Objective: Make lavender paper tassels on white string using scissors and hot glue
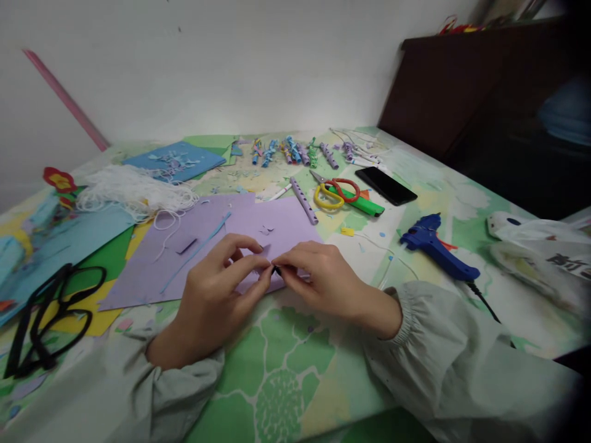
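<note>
My left hand (217,295) and my right hand (323,277) meet fingertip to fingertip at the near edge of a purple paper sheet (286,224). Between thumbs and forefingers they pinch a small purple paper piece (266,266), mostly hidden by the fingers. Both hands rest low over the green patterned tablecloth (277,369). A thin blue paper strip (198,249) lies on a second purple sheet (152,271) just left of my left hand.
Yellow and red scissors (335,191), a green cutter (362,204), a rolled purple tube (303,200) and a black phone (385,184) lie beyond. A blue glue gun (436,246) sits right. Black scissors (50,314), white string (133,191) and coloured sheets lie left. Several paper curls (290,151) line the back.
</note>
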`<action>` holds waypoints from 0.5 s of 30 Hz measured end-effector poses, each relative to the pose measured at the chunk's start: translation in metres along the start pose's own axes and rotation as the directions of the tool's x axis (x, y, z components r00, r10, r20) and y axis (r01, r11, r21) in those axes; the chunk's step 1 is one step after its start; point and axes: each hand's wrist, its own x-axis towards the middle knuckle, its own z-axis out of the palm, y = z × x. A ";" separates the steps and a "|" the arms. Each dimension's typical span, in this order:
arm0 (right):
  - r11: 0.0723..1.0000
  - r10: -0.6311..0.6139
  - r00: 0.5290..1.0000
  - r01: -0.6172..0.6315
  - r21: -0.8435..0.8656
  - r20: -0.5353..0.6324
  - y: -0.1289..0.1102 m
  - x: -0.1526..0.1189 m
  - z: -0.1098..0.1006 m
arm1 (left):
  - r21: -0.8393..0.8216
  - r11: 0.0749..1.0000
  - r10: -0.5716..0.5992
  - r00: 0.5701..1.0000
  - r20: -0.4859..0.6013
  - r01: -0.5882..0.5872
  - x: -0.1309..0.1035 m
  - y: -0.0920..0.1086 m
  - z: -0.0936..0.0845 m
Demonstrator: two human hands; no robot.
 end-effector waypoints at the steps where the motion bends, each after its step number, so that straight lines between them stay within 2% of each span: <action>1: 1.000 -0.008 1.000 0.008 -0.014 -0.008 0.000 0.000 0.000 | -0.005 1.000 0.013 1.000 0.003 -0.013 0.000 0.001 0.000; 5: 0.999 -0.046 0.998 0.046 -0.003 -0.044 -0.001 0.000 -0.001 | -0.055 0.998 0.007 0.999 0.048 -0.004 0.003 0.002 -0.002; 9: 0.997 -0.014 0.999 0.017 0.073 -0.037 -0.001 0.003 -0.009 | -0.179 0.974 -0.111 0.983 0.147 0.137 0.007 0.002 -0.005; 15: 0.977 0.067 0.996 -0.077 0.201 0.059 0.000 0.006 -0.019 | -0.281 0.908 -0.212 0.921 0.328 0.310 0.013 0.003 -0.008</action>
